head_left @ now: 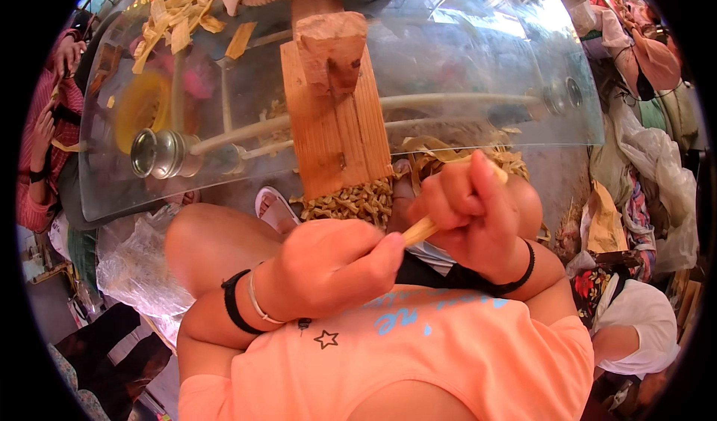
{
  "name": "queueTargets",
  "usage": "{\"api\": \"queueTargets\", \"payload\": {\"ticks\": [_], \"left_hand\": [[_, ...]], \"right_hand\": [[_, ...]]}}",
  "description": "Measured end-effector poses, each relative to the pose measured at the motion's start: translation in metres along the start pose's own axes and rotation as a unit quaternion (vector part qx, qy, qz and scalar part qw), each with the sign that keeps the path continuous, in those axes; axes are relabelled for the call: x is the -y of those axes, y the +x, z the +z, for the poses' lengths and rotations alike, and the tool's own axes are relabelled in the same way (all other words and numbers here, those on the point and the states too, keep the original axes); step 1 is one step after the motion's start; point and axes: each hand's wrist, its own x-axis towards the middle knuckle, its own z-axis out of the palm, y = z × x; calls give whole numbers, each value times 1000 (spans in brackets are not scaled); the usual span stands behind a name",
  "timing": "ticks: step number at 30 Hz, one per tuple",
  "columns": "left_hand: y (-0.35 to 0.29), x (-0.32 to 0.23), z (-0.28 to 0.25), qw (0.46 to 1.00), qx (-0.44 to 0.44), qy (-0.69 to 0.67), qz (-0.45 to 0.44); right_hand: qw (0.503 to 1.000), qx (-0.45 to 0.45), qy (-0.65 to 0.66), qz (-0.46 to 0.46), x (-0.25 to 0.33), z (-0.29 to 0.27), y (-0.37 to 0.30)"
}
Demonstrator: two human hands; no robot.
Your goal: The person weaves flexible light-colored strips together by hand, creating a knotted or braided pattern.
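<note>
A narrow yellowish strip (420,231) of dried plant material is stretched between my two hands, above my lap. My left hand (332,260) closes around its lower left end, with the thumb and finger pinching it. The fingers of my right hand (470,212) are curled shut on the same strip, and a bit of it shows past the raised finger. Beyond my hands, a wooden board (336,137) with a rough wooden block (332,44) on it lies across the glass tabletop's near edge.
A pile of yellowish strips (183,10) lies on the glass tabletop (463,62) at the far left. Small folded pieces (351,204) are heaped below the board. A co-worker's hand (45,126) holds a strip at the left; plastic bags (657,167) hang at the right.
</note>
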Motion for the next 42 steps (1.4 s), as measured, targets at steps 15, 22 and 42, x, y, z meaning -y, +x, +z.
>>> {"api": "queueTargets", "payload": {"ticks": [15, 22, 42], "left_hand": [[-6, -3, -8, 917, 78, -321, -222], [6, 16, -29, 958, -69, -34, -277], [8, 21, -5, 944, -87, -299, -107]], "right_hand": [[896, 195, -380, 118, 26, 1, 14], [823, 6, -516, -235, -3, 0, 48], [866, 153, -402, -255, -27, 12, 30]]}}
